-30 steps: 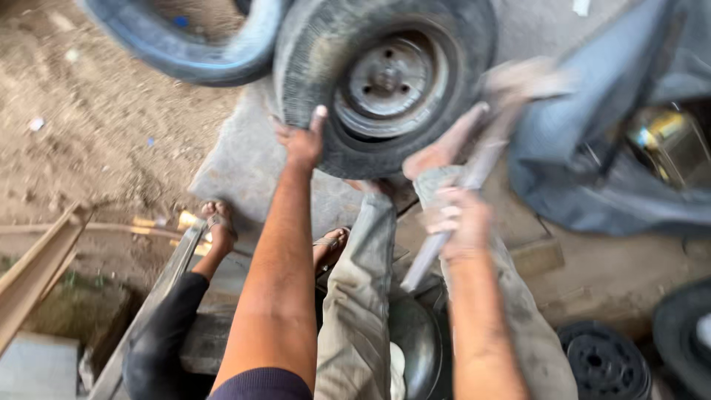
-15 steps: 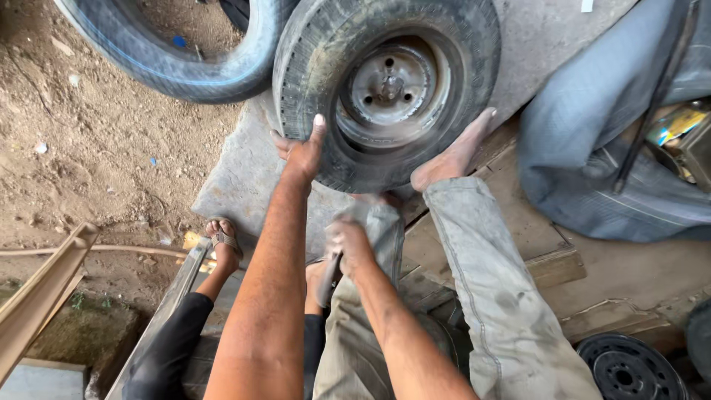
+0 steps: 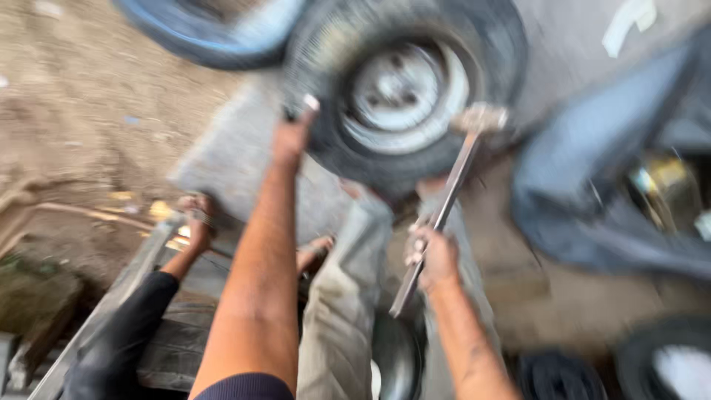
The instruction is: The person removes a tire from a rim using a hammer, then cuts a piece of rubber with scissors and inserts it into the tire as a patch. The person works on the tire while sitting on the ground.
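Observation:
The picture is blurred by motion. A small wheel (image 3: 404, 89) with a black tyre and a pale metal rim stands upright on a grey slab. My left hand (image 3: 292, 133) presses flat against the tyre's left edge. My right hand (image 3: 433, 255) grips the shaft of a long metal hammer (image 3: 452, 185), whose head is raised next to the tyre's right side. My legs in grey trousers (image 3: 341, 311) stretch toward the wheel, with the feet near its base.
Another person's leg in dark trousers (image 3: 118, 333) and foot lie at the left. A second tyre (image 3: 215, 30) leans behind the wheel. A blue-grey cloth (image 3: 615, 170) lies at the right. More wheels (image 3: 659, 363) sit at the lower right. Bare dirt spreads to the left.
My right hand, which was low near my knee half a second ago, has swung the hammer up beside the tyre. My left hand stays on the tyre. The camera moved closer.

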